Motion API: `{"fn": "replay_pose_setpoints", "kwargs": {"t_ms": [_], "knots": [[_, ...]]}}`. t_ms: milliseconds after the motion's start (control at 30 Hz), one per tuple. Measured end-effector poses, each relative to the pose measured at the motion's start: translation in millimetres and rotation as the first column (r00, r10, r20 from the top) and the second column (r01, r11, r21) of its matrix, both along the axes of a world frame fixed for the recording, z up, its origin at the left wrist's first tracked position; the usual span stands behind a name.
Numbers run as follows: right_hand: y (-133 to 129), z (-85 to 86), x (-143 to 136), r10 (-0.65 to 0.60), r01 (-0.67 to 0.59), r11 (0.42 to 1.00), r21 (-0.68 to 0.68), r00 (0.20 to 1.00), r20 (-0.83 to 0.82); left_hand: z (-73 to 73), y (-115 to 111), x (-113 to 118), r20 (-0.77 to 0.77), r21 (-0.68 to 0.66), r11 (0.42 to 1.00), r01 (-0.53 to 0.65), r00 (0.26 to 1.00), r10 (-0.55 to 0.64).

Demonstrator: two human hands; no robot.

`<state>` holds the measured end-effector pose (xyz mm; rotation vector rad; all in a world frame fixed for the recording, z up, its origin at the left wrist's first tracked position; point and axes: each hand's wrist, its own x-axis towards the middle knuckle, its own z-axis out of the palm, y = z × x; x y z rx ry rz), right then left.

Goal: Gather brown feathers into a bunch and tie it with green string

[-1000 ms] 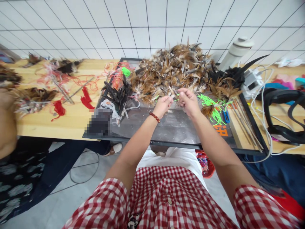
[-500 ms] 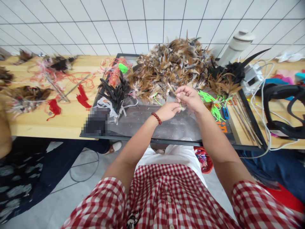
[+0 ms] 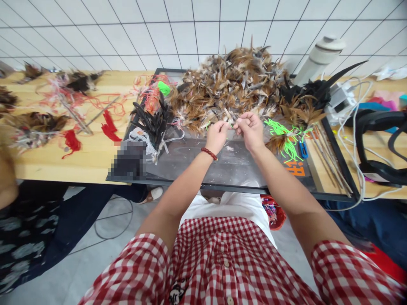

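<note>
Green cord point(image 3: 231, 124) runs pinched between your left hand point(image 3: 216, 134) and right hand point(image 3: 251, 128), fingertips nearly touching, just in front of the brown feather pile point(image 3: 229, 87) on the dark tray point(image 3: 190, 163); more green cords point(image 3: 282, 137) lie to the right.

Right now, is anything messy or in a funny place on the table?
Yes. Red threads lie tangled and scattered across the wooden table, and neon green cords sprawl loose beside the big feather pile. Both hands, left hand and right hand, pinch something small together.
</note>
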<state>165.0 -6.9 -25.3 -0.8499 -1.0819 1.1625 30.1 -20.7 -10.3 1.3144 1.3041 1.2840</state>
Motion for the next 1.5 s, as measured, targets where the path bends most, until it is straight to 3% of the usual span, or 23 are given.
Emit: {"fn": "replay_pose_setpoints", "kwargs": {"t_ms": [100, 200, 267, 367, 500, 600, 733, 833, 933, 1100, 1200, 1300, 1400, 1500], "knots": [[-11, 9.6, -4, 0.064, -0.084, 0.989, 0.126, 0.986, 0.155, 1.1, -1, -5, -0.341, 0.077, 0.997, 0.026, 0.940, 0.002], [-14, 19.3, 0, 0.148, -0.191, 0.968, 0.162, 0.958, 0.244, 4.2, -7, -7, -0.607, 0.089, 0.969, 0.231, 0.784, -0.132], [-11, 22.9, 7, 0.157, -0.199, 0.967, 0.157, 0.957, 0.244, 5.9, -10, -7, -0.633, 0.072, 0.924, 0.375, 0.733, -0.248], [-2, 22.3, 18, 0.142, -0.170, 0.978, 0.124, 0.969, 0.204, 5.5, -14, -5, -0.538, 0.066, 0.863, 0.500, 0.747, -0.391], [6, 10.4, 20, 0.196, -0.201, 0.980, 0.013, 0.967, 0.165, -0.1, -14, -1, -0.283, 0.053, 0.871, 0.489, 0.844, -0.456], [10, -1.3, 16, 0.165, -0.164, 0.986, -0.025, 0.976, 0.144, -3.7, -8, 2, -0.016, 0.028, 0.926, 0.377, 0.926, -0.376], [10, -7.3, 12, 0.129, -0.128, 0.992, -0.015, 0.982, 0.135, -5.7, 3, 2, 0.225, -0.050, 0.990, 0.135, 0.967, -0.120], [5, -4.8, 8, 0.204, -0.200, 0.979, -0.038, 0.967, 0.154, -7.2, 9, -1, 0.221, -0.001, 1.000, 0.006, 0.975, -0.006], [2, -3.6, 5, 0.178, -0.172, 0.984, -0.047, 0.956, 0.234, -6.1, 10, -2, 0.229, 0.029, 0.999, -0.038, 0.973, 0.031], [5, -8.0, 8, 0.066, -0.080, 0.996, 0.028, 0.942, 0.329, 8.7, 3, -1, 0.368, -0.196, 0.980, 0.015, 0.928, 0.059], [5, -9.8, 7, 0.127, -0.153, 0.986, 0.072, 0.951, 0.282, 17.6, -1, -1, 0.435, -0.274, 0.956, 0.109, 0.900, 0.022], [4, -10.1, 4, 0.172, -0.199, 0.978, 0.066, 0.943, 0.284, 19.8, -2, -1, 0.455, -0.293, 0.946, 0.137, 0.890, 0.012], [4, -9.9, 4, 0.096, -0.118, 0.992, 0.054, 0.946, 0.309, 17.8, -1, -1, 0.413, -0.259, 0.963, 0.071, 0.910, 0.044], [3, -9.1, 5, 0.116, -0.140, 0.989, 0.053, 0.940, 0.320, 15.3, 1, -1, 0.394, -0.201, 0.979, 0.013, 0.917, 0.069]]}}
